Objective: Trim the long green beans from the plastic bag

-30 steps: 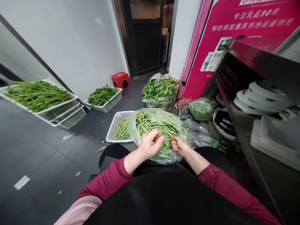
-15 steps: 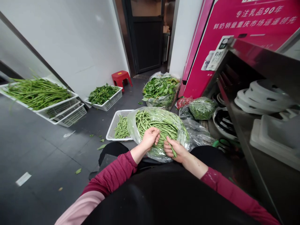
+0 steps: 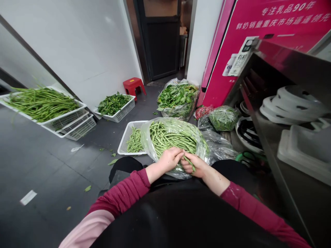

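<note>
An open clear plastic bag [image 3: 148, 137] full of long green beans [image 3: 176, 136] rests in front of my lap. Over its near side, my right hand [image 3: 195, 166] is closed around several green beans [image 3: 190, 162], whose ends poke out past the thumb. My left hand [image 3: 170, 159] meets it from the left, fingertips pinched together at the beans. Whatever lies between the left fingertips is too small to make out. Just left of the bag, a white basket [image 3: 124, 139] holds short pieces of green bean [image 3: 134, 141].
At left stand stacked white baskets [image 3: 58, 132] with long green stalks. Farther back are a basket of leafy greens [image 3: 117, 115], a red stool [image 3: 134, 86] and a bag of leaves [image 3: 178, 96]. A metal shelf [image 3: 274, 148] with white containers borders my right side.
My left hand has moved right and slightly down, from above the bag's middle to my right hand's fingers. The right hand keeps its hold on the green beans.
</note>
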`<state>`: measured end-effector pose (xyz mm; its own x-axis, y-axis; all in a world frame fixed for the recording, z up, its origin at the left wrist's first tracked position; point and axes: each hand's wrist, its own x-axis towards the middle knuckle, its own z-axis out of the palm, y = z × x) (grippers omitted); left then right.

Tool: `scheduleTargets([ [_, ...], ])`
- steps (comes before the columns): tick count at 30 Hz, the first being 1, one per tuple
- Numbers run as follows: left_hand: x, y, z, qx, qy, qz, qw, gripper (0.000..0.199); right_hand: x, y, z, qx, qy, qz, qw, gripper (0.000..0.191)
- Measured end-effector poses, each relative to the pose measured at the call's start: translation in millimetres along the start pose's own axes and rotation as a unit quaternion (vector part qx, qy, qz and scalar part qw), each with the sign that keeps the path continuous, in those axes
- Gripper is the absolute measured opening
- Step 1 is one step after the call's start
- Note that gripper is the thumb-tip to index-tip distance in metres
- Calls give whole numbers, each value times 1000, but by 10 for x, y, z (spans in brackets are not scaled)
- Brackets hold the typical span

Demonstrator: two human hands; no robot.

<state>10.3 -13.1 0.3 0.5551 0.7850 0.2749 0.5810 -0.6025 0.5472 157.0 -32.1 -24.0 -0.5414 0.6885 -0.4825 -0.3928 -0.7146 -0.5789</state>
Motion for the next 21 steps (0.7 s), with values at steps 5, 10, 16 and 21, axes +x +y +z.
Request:
scheduleTargets([
  [5,82,-84,-174,125,-131,135,974,24,-78,-41,-13,-60,-20,12,998,30],
  [10,170,-214,-283,138,-252,204,936,10,-121,-200,-143,-106,23,-29,994,33],
  [16,144,-578,-93,204,-163,68,963,26,14,-412,-365,-242,182,-198,932,28],
  [21,-37,-468,244,268,-242,-26,932,20,353,-180,-401,-612,243,-158,736,17],
])
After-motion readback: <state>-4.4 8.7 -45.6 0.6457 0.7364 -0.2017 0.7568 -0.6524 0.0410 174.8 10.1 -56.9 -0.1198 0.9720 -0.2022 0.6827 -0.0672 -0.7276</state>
